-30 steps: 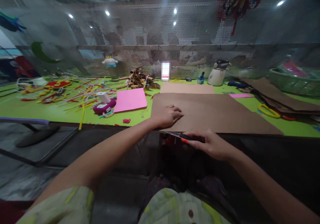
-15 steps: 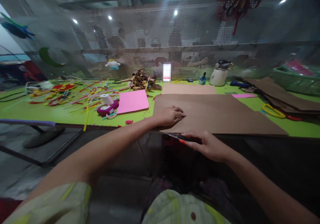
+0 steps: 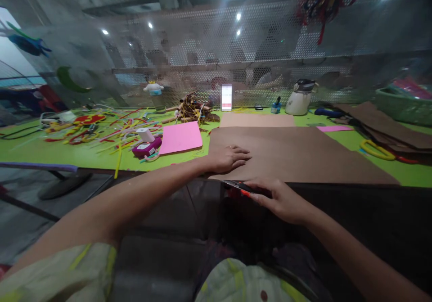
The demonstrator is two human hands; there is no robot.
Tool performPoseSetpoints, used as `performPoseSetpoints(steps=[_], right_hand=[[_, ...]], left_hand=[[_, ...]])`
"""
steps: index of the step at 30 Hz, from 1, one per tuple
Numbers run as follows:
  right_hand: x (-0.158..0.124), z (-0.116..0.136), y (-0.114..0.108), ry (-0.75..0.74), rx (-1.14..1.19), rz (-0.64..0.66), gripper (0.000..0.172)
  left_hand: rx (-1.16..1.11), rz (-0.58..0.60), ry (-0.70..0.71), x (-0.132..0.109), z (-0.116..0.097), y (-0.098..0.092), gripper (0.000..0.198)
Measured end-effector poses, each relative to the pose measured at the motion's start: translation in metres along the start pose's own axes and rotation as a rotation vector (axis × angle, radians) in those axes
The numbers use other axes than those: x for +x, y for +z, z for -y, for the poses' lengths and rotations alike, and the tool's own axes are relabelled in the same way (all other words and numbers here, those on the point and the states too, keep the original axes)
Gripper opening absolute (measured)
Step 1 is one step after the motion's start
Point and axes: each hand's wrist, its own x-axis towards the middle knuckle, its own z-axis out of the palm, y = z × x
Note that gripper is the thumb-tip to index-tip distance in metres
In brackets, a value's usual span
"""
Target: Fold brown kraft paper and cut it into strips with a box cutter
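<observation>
A large sheet of brown cardboard (image 3: 290,153) lies along the front edge of the green table. My left hand (image 3: 229,159) rests on its left part, palm down with the fingers stretched out, holding nothing. My right hand (image 3: 275,196) grips a utility knife (image 3: 241,187) with a black and orange handle, just below the cardboard's front edge. The metal end of the knife points left, close to the edge near my left hand. Whether it touches the cardboard I cannot tell. Behind the sheet lies a paler brown sheet (image 3: 256,120).
Left of the cardboard are a pink sheet (image 3: 181,138), a purple box with a white plug (image 3: 146,146) and scattered pipe cleaners (image 3: 111,133). A twig bundle (image 3: 192,109), a lit phone (image 3: 226,97) and a white jug (image 3: 299,99) stand behind. Yellow-handled scissors (image 3: 377,150) lie right.
My left hand's fingers lie slightly more spread on the cardboard, and its forearm now covers the small red thing at the table edge. The knife in my right hand has shifted slightly left.
</observation>
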Motion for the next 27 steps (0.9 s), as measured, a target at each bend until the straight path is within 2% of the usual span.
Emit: performPoseSetpoints(steps=[27], right_hand=[[0.021, 0.003, 0.022, -0.11, 0.068, -0.024, 0.03]], left_hand=[[0.042, -0.039, 0.037, 0.002, 0.005, 0.007, 0.04]])
